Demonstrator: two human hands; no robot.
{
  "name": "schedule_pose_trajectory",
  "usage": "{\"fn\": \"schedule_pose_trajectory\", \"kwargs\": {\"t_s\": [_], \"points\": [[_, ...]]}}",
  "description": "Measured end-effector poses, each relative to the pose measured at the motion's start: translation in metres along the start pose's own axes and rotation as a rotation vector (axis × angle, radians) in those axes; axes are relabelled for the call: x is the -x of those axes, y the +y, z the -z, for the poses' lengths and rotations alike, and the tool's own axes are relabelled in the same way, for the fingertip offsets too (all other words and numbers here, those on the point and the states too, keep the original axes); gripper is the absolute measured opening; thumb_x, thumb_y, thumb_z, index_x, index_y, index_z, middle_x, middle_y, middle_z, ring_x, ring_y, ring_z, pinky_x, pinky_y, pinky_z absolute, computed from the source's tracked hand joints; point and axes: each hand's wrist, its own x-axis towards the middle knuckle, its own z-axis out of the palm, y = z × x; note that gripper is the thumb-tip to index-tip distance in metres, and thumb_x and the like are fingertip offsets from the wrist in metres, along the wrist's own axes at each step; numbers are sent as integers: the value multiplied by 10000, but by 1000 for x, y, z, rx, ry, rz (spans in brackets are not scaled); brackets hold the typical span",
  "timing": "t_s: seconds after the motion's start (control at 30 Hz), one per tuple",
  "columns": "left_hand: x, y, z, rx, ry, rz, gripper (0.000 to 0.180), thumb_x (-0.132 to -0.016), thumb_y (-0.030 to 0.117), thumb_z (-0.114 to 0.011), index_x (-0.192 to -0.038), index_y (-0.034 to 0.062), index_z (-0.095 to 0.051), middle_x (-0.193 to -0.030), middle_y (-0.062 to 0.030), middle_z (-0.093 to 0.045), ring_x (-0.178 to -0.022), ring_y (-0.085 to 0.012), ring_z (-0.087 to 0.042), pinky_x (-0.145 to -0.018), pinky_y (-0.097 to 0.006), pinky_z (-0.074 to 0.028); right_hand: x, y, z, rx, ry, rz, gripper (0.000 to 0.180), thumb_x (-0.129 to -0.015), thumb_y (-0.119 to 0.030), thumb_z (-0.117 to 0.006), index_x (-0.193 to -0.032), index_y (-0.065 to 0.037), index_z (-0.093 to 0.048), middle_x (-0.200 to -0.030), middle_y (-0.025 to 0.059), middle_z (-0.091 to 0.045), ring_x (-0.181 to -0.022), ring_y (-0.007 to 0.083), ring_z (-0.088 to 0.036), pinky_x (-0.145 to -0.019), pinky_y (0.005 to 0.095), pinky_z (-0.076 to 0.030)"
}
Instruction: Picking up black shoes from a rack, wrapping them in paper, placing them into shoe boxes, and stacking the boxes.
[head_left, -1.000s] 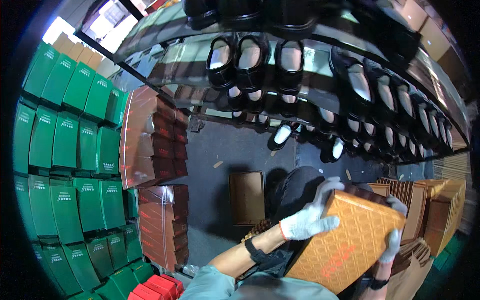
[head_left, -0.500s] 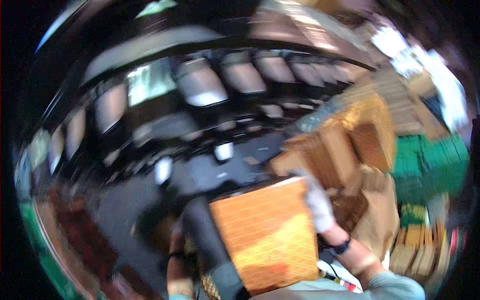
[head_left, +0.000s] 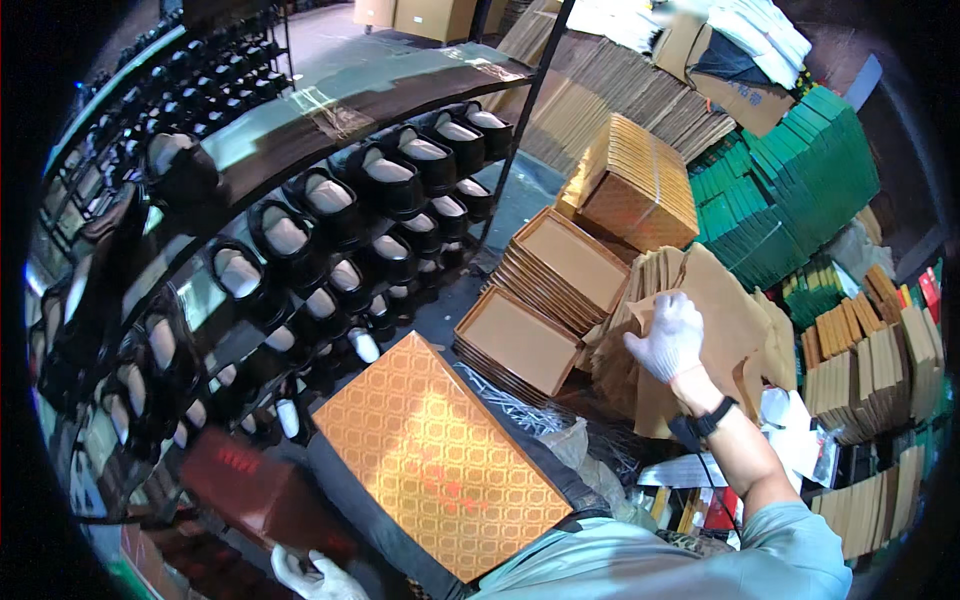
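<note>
An orange-gold patterned shoebox (head_left: 440, 455) rests across my lap, its patterned face up. My right hand (head_left: 668, 338), in a white glove, is closed at the upper edge of a stack of brown paper sheets (head_left: 715, 300), with its fingers curled in on the paper. Low on the left, my left hand (head_left: 315, 577), also gloved, has its fingers apart. It is close to the near end of a dark red box (head_left: 265, 490); whether they touch, I cannot tell.
Racks of black shoes (head_left: 390, 180) line the left and far side. Nested brown trays (head_left: 525, 335) stand beyond my lap. Bundled orange boxes (head_left: 640, 190), green folded cartons (head_left: 800, 170) and rows of upright cardboard pieces (head_left: 860, 370) fill the right. Shredded strips (head_left: 510, 395) lie by the trays.
Both hands have come off the orange-gold shoebox, which now lies tilted on my lap. My right hand has moved right to the brown paper, my left down beside the red box. The view has turned.
</note>
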Motion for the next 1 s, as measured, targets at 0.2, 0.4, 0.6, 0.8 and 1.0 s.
{"fn": "schedule_pose_trajectory", "kwargs": {"t_s": [0.2,0.4,0.6,0.8,1.0], "points": [[-12,153,45,66,-693,-775,195,-803,-23,-706,-938,92,-785,-946,-102,-712,-1008,-346,-685,-1102,-538,-493,-1,73,14,-644,0,-267,187,-924,-215,-729,-910,-29,-710,-832,171,-742,-772,311,-721,-745,448,-575],[-26,231,28,41,-1099,-769,329,-717,17,-812,-1033,106,-792,-1142,-130,-749,-1300,-382,-690,-1323,-562,-351,-25,84,132,-1614,-210,-277,134,-983,-135,-747,-983,-1,-750,-902,12,-729,-797,96,-636,-739,296,-522],[13,385,-18,451,-1229,-426,1065,-846,437,-963,-1642,-40,-440,-1592,-249,-571,-1475,-363,-575,-1262,-450,-437,-29,-24,258,-1873,-501,91,200,-1003,-159,-722,-1084,21,-753,-960,26,-743,-878,89,-663,-811,266,-543],[-22,347,7,412,-1194,138,396,-1125,313,-680,-1352,-7,-734,-1038,-31,-776,-889,-77,-632,-780,-315,-549,-98,-160,294,-1509,-114,522,308,-980,-271,-790,-1137,-9,-746,-1024,150,-741,-904,217,-713,-841,360,-574],[-50,208,89,355,-825,486,396,-1105,309,-710,-1199,-74,-751,-956,-77,-783,-840,-115,-682,-762,-322,-570,-154,-385,386,-982,-69,858,817,-963,-679,-682,-1503,-67,-658,-1462,270,-671,-1366,446,-636,-1159,539,-503]]}}
